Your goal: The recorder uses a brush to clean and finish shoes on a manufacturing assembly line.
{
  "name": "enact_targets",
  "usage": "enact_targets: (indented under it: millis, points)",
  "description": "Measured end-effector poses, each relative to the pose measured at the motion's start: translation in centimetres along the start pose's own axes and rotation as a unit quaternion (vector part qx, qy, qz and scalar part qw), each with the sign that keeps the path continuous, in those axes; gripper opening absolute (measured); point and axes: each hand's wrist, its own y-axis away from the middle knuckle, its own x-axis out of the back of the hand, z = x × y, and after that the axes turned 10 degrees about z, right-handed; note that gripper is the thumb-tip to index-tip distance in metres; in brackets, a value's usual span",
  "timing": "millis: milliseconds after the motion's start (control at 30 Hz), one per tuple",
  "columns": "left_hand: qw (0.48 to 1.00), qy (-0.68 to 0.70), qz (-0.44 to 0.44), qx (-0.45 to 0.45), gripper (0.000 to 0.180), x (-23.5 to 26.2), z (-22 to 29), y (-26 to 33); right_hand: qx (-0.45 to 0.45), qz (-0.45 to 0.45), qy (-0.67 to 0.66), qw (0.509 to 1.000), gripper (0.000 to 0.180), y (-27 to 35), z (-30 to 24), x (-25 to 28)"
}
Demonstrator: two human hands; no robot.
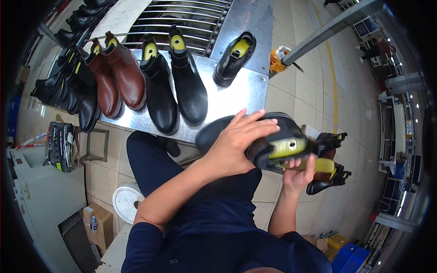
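A black ankle boot with a yellow-green last in its opening is held over my lap, off the table's near right corner. My left hand lies across it, fingers curled over the upper and slightly blurred. My right hand grips at the opening, fingertips by the last and thumb up. A yellow-green rounded piece sticks out past that thumb; I cannot tell whether it belongs to the same boot. A dark toe-shaped part shows left of my left hand; whether it is a second boot is unclear.
On the metal table stand black boots, brown boots and a single black boot. Behind them is a roller conveyor. More boots stand at right. A white bucket and cardboard box sit at left.
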Motion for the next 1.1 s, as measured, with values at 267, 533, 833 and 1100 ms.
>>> enact_targets:
  millis: [267, 533, 833, 1100]
  points:
    - [0.961, -0.180, -0.208, -0.006, 0.066, -1.7, -0.9, 0.9, -0.018, 0.068, 0.033, 0.997, 0.033, -2.2, -1.8, 0.7]
    - [0.949, -0.257, -0.169, 0.069, 0.063, -2.6, 0.9, 4.2, -0.184, -0.010, 0.009, 0.983, 0.029, -3.5, -0.6, -0.5]
    - [0.952, -0.254, -0.156, 0.073, 0.060, -2.9, 0.6, 5.4, -0.258, -0.036, -0.057, 0.964, 0.023, -4.7, 1.4, 0.1]
    - [0.957, -0.237, -0.156, 0.064, 0.052, -2.4, -0.2, 5.7, -0.288, -0.057, -0.014, 0.956, 0.022, -5.5, 1.9, -2.2]
